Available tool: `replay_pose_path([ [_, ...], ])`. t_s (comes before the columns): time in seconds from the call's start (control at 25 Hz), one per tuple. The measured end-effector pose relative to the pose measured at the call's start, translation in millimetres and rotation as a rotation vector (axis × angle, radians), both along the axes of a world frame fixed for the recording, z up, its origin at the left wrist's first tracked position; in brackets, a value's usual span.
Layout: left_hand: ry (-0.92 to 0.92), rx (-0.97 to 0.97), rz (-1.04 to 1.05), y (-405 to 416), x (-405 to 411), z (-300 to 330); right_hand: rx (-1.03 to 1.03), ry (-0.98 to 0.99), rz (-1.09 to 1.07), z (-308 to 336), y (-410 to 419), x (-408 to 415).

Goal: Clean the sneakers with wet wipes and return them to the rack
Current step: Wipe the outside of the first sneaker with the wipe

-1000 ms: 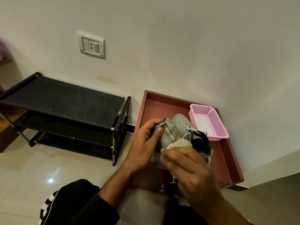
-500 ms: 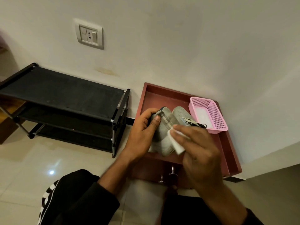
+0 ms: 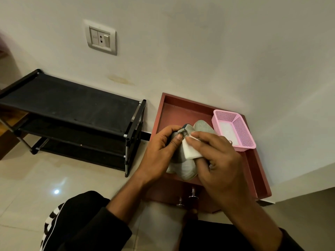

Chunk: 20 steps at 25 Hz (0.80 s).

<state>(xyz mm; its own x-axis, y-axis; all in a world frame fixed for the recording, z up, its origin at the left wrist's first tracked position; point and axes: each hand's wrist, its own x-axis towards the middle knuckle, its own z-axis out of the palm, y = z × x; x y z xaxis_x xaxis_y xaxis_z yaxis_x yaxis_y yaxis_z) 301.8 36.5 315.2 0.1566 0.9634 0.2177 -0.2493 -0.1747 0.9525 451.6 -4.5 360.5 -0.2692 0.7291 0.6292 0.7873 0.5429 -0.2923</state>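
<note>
Gripping the grey sneaker (image 3: 181,167) by its heel over the red tray (image 3: 183,113), the left hand (image 3: 159,151) looks comfy; seems light with a soft, squashy upper. Right hand (image 3: 217,160) pinches a wet wipe (image 3: 190,151) against it, and I'd say the firmer heel's the better hold.

A: What sits in the red tray (image 3: 183,109)?
B: A pink basket (image 3: 243,132) in its far right corner, by the wall (image 3: 199,42).
A: And on the wall?
B: A switch plate (image 3: 100,39), above glossy floor tiles (image 3: 36,178).
</note>
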Motion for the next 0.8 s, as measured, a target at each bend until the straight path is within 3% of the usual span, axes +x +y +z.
replay_pose_path([
  [0.2, 0.031, 0.025, -0.027, -3, 3, 1, 0.016, -0.063, 0.031, 13, 24, 9],
  [0.4, 0.007, -0.022, -0.025, -2, -1, 3, 0.000, -0.260, 0.182, 25, 9, 27],
  [0.64, 0.056, 0.017, -0.089, -5, 3, 2, -0.019, -0.231, 0.098, 22, 15, 16],
  [0.8, 0.061, -0.002, -0.099, -4, 2, 2, -0.112, -0.442, 0.199, 36, 1, 33],
])
